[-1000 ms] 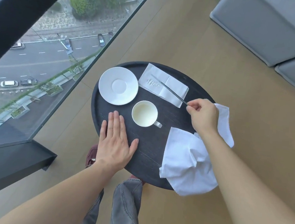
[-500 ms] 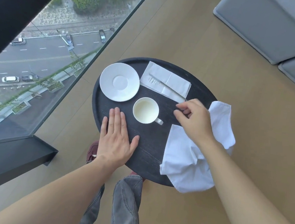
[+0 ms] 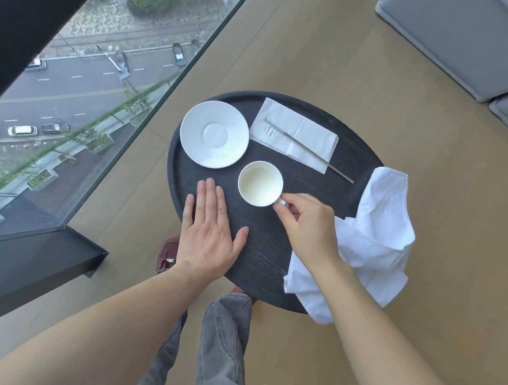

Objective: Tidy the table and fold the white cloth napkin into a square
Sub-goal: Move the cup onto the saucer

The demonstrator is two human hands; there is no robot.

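Right hand: fingers pinched on the handle of the white cup at table centre; left hand: fingers extended, flat on the near-left tabletop; white cloth napkin: crumpled, draped over the right table edge.

One round table, one saucer, one cup, one paper napkin, one metal straw, one white cloth napkin, two hands: left hand, right hand
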